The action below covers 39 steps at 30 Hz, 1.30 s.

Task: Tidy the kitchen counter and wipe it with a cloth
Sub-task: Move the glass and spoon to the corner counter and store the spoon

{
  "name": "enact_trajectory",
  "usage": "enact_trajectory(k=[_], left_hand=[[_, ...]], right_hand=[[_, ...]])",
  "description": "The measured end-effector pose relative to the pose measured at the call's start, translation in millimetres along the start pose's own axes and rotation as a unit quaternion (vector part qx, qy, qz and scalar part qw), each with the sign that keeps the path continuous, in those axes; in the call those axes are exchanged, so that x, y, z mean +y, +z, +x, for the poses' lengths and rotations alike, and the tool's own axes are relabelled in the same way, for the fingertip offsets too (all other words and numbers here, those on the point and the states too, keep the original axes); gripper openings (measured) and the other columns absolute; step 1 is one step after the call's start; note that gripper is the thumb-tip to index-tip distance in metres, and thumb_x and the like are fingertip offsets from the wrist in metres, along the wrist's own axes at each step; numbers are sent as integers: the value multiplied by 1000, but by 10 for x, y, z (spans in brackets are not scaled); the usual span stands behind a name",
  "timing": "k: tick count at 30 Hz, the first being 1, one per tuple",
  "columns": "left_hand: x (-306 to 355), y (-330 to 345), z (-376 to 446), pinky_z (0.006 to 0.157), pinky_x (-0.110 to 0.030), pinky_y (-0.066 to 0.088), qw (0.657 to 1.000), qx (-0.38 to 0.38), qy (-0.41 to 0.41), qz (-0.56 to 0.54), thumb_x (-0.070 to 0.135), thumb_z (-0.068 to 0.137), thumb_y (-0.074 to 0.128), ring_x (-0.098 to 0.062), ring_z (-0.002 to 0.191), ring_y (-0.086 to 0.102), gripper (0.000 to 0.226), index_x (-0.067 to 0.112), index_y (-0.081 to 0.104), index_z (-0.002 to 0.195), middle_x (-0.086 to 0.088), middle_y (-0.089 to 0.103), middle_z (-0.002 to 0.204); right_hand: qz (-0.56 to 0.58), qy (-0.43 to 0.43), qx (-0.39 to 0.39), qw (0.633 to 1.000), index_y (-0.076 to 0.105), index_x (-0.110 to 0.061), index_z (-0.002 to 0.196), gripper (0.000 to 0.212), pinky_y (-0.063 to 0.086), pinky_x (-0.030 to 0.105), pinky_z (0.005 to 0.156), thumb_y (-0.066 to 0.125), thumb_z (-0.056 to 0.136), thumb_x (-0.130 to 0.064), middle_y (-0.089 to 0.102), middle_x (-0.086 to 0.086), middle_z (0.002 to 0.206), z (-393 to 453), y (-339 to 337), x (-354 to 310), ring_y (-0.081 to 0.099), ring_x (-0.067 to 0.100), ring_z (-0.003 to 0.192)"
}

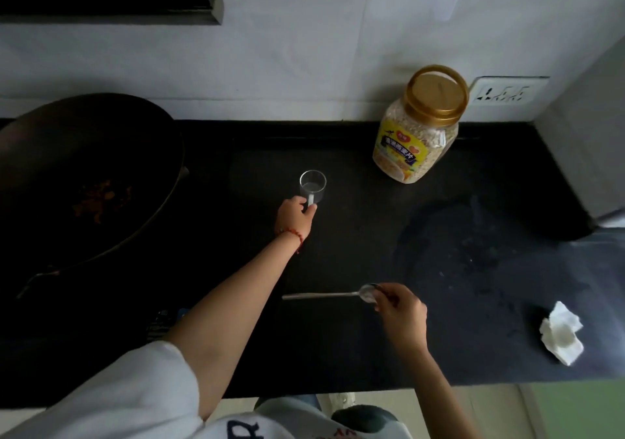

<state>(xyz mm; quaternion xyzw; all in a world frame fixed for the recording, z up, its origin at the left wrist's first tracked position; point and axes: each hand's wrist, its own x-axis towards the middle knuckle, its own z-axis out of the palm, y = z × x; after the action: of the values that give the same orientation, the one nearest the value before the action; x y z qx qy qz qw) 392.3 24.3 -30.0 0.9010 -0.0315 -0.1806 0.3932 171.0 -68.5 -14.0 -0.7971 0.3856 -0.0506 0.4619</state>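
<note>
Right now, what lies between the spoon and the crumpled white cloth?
Head view: only dark counter with pale smears and crumbs between the spoon, held by the right hand, and cloth.

Open counter between glass mug, oat jar, spoon; wok crowding left.

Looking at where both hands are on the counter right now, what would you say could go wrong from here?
1. The left hand holds the glass mug only by its handle; the mug seems to hold a little liquid, which might spill if it tips.
2. The right hand pinches the spoon at the bowl end, so the long handle could swing or slip.
3. The wet smear lies apart from the white cloth; a sleeve may drag through it.
</note>
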Motion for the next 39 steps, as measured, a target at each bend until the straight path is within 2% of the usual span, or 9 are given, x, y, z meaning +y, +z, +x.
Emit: enact_trajectory(k=[3,9,13,19,22,27,32,36,39], left_hand=[[101,98,71,70,-29,44,1000,5,-16,-6,28,87,54,-27,96,62,28,4,64,99,-14,67,101],[89,200,59,79,-32,51,990,-11,-78,-114,26,87,54,-23,89,63,28,3,65,100,-14,68,99],[33,57,-216,54,-19,43,979,-16,-78,-189,25,87,55,-9,60,54,28,2,66,96,-3,63,71],[-178,-417,-1085,53,-16,45,965,9,-33,-260,16,87,55,-8,63,57,14,8,65,82,3,62,69],[-432,-628,-1609,51,-12,49,957,66,-40,-280,13,86,56,-7,63,60,18,20,63,71,4,65,71],[-927,-815,-2507,54,-11,51,928,188,-95,-309,10,86,57,-3,59,64,22,22,64,68,9,70,58],[-1319,-841,-3459,53,-13,50,858,334,-153,-360,31,70,66,-3,57,64,13,20,67,63,14,70,57],[-1606,-722,-4138,51,-11,49,790,439,-222,-367,6,83,61,-16,62,61,26,20,67,62,13,69,54],[-1748,-635,-4607,56,-18,50,751,487,-263,-359,5,83,59,-18,64,61,27,21,67,62,14,69,54]], right_hand=[[12,-2,5,1000,67,-16,86,9,46,4,59,63,84,-8,61,-10,75,-31,-14,11,59,1,69],[14,-17,-6,1000,67,-14,88,10,45,1,63,61,84,-7,59,-13,76,-72,-74,60,59,1,71],[13,-32,-23,999,67,-17,89,14,47,4,62,60,85,-6,61,-10,80,-59,-92,81,61,4,73],[31,-89,-46,995,59,-38,74,33,50,13,59,61,84,-6,64,-7,82,-51,-111,-41,62,8,74],[29,-135,-64,988,59,-37,74,33,49,18,62,61,84,-6,65,-3,82,-59,-83,-139,63,10,73],[27,-222,-139,965,58,-38,74,33,54,20,65,61,84,-7,66,-3,82,-200,75,-296,64,12,74],[17,-274,-260,926,68,-19,81,9,54,20,64,64,83,-11,67,-3,83,-503,442,-376,64,10,72],[6,-329,-345,879,71,-13,85,8,50,10,66,63,84,-12,67,-3,85,-879,788,-463,64,8,79],[-10,-383,-382,841,71,-8,87,9,47,6,67,64,82,-5,66,0,85,-1239,993,-516,64,14,75]])
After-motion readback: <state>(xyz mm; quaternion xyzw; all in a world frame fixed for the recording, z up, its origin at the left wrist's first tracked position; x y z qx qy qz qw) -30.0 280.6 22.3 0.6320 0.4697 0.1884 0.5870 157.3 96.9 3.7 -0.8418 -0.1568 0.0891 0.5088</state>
